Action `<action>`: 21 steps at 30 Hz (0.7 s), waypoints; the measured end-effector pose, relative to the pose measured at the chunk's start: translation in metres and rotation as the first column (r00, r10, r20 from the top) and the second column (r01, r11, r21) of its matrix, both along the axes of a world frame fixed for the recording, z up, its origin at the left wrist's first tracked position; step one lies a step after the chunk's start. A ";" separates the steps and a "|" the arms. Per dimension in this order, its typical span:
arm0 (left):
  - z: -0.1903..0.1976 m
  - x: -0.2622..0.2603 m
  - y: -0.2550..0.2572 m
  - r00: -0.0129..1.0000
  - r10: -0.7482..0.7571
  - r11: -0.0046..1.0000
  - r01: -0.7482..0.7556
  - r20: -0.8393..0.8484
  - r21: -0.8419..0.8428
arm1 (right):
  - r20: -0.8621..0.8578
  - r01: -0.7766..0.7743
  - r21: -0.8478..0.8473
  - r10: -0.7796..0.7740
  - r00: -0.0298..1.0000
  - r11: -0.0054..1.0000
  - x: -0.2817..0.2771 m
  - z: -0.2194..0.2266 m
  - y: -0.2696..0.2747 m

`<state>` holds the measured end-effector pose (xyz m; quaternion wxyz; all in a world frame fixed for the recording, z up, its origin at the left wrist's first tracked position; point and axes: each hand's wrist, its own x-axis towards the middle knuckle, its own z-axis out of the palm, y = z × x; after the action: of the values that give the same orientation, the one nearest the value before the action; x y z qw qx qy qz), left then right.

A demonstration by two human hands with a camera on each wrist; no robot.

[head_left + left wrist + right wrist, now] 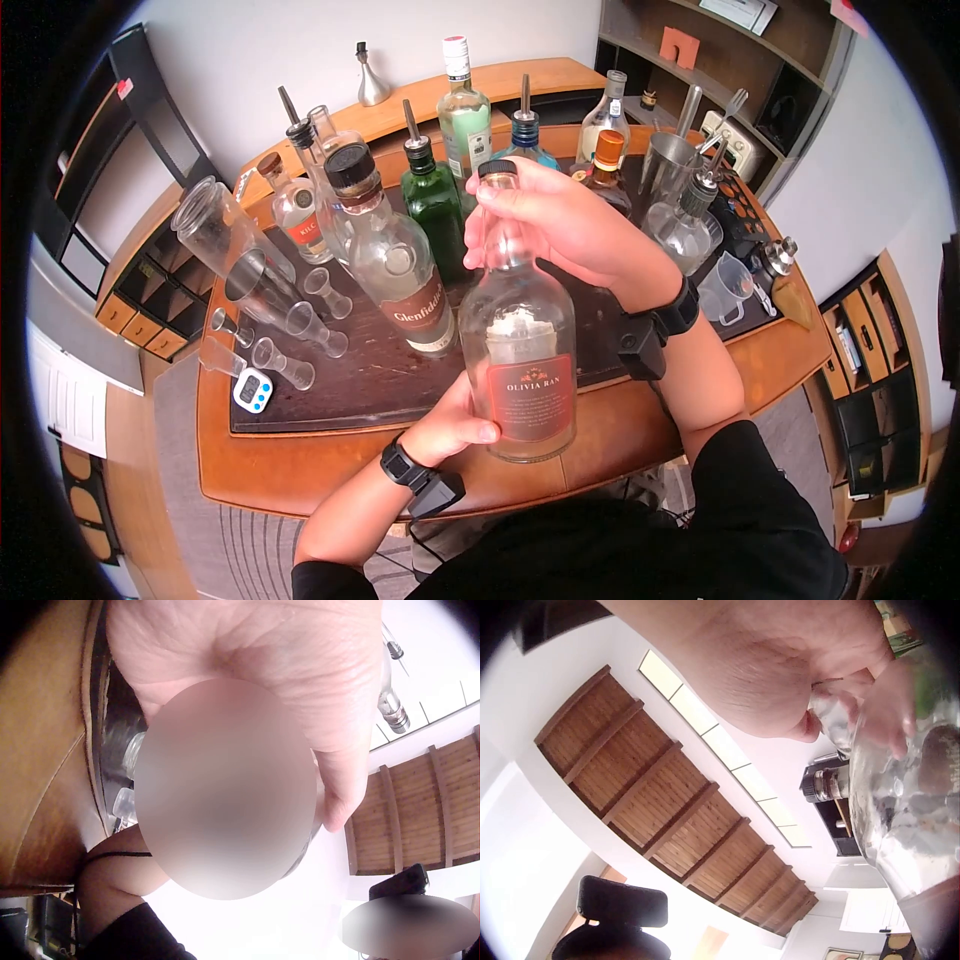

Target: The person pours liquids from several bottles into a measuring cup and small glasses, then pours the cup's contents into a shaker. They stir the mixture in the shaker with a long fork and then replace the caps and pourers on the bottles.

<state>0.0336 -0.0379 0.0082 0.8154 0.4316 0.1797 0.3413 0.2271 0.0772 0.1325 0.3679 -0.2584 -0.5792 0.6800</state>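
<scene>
A clear glass bottle with a red "OLIVIA RAN" label [530, 395] is held near the table's front edge. The left hand [450, 425] grips it low, the thumb lying across the label's lower left corner. Around the neck, just under the dark cap [497, 170], curl the fingers of the right hand [575, 225]. In the left wrist view the palm [255, 645] wraps a round, blurred shape. The right wrist view has the right hand [780, 667] at the neck and the bottle's clear shoulder [900, 795] beside it.
Left of the held bottle stands a Glenfiddich bottle [400, 270]. Behind are a green bottle [433, 205] and others with pourers. Several small glasses and a white timer [252, 391] are at the left; a shaker tin [665, 165] and a clear jug [727, 285] are at the right.
</scene>
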 end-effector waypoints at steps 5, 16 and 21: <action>0.000 0.001 0.002 1.000 0.008 0.999 -0.008 -0.008 0.041 | 0.086 0.032 0.062 -0.037 0.996 0.998 0.002 -0.002 0.001; -0.012 0.015 0.005 0.960 0.258 0.871 -0.183 -0.107 0.456 | 0.196 0.149 0.343 -0.226 0.954 0.928 0.023 0.030 -0.046; -0.033 0.005 0.016 0.920 0.386 0.742 -0.268 -0.064 0.614 | -0.079 0.447 0.585 -0.501 0.862 0.677 0.033 0.067 -0.063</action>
<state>0.0388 -0.0223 -0.0244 0.5452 0.6563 0.2127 0.4762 0.2605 0.0143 0.1990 0.5666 -0.3034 -0.6878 0.3374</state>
